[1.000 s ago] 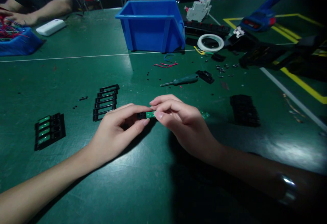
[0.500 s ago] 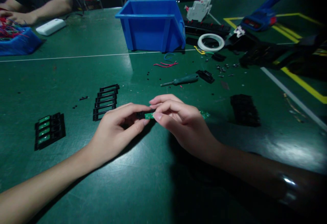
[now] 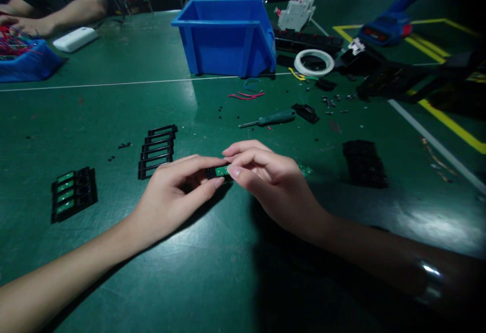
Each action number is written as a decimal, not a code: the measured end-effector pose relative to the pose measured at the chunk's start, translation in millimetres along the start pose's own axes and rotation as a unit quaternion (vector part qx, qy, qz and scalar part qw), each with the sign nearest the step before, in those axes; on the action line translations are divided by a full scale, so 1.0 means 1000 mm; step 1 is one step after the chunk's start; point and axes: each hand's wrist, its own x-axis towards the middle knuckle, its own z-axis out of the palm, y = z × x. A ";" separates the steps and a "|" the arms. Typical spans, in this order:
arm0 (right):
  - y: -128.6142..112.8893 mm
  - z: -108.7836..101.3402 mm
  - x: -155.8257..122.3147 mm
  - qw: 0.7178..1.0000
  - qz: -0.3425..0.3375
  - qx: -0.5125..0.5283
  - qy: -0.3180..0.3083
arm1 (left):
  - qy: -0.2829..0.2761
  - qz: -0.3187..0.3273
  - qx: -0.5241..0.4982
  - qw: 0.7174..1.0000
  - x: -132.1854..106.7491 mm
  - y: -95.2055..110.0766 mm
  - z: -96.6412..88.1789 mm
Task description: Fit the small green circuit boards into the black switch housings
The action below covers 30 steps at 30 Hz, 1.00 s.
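Note:
Between my two hands is a small black plastic housing [image 3: 210,172] with a green circuit board [image 3: 221,171] showing at its near side. My left hand [image 3: 178,183] grips the housing's left end between thumb and fingers. My right hand [image 3: 268,176] pinches the board's right end, and its fingers hide the rest. Behind the right hand lie more green circuit boards [image 3: 305,170]. To the left are a row of black frames [image 3: 158,143] and a group of black housings with green boards in them [image 3: 72,194].
A blue bin [image 3: 228,44] stands at the back. A screwdriver [image 3: 275,118], red wires [image 3: 246,95], a tape roll [image 3: 314,63] and screws [image 3: 331,101] lie beyond my hands. Black parts [image 3: 364,163] sit at right. A co-worker's arm [image 3: 72,14] rests by a wire-filled blue bin [image 3: 30,65].
The green board and black housing have tilted slightly, with a bit more of the board's face showing. My hands have hardly moved.

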 end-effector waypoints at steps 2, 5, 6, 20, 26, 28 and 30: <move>0.000 0.000 0.000 1.000 -0.003 0.000 0.004 | -0.002 0.009 0.003 1.000 0.000 -0.001 0.000; 0.002 0.001 0.000 1.000 -0.005 0.004 0.005 | -0.001 0.020 0.008 1.000 0.001 -0.001 0.000; 0.002 0.001 0.000 1.000 -0.005 0.006 0.005 | 0.000 0.021 0.008 1.000 0.001 -0.001 0.000; 0.001 0.001 0.000 1.000 -0.004 0.031 0.003 | 0.002 0.014 0.001 1.000 0.000 -0.002 0.001; 0.001 0.000 0.000 1.000 0.000 0.030 0.000 | -0.003 0.014 0.000 1.000 -0.001 -0.003 0.000; 0.001 0.000 0.000 1.000 0.000 0.027 -0.001 | -0.003 0.015 0.002 1.000 -0.001 -0.003 0.000; 0.001 -0.001 0.000 1.000 0.002 0.024 -0.001 | -0.003 0.014 0.005 1.000 -0.001 -0.004 0.000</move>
